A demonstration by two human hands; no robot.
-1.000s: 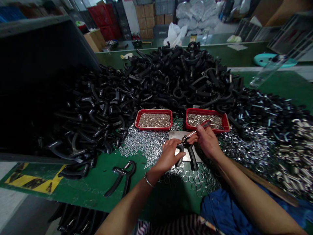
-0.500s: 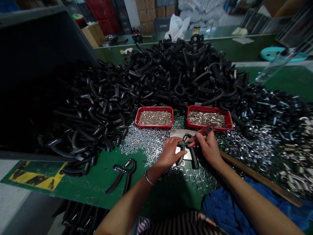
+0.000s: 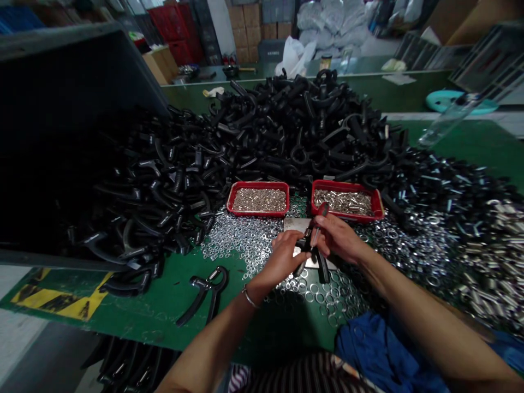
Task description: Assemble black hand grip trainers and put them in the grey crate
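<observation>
On a green workbench mat (image 3: 139, 311) in a crowded factory, a black plastic hand gripper (image 3: 323, 268) rests on a steel plate (image 3: 302, 225), its head clasped by the left hand (image 3: 282, 256), fingers curled closed around it. The right hand (image 3: 338, 238) pinches a slim red-handled metal tool (image 3: 323, 209) between thumb and fingers, its tip at the gripper's head. Just beyond stand two red trays (image 3: 257, 184) of small silver parts, while loose steel washers (image 3: 241, 243) surround the plate and heaped black handles (image 3: 286, 131) rise behind.
</observation>
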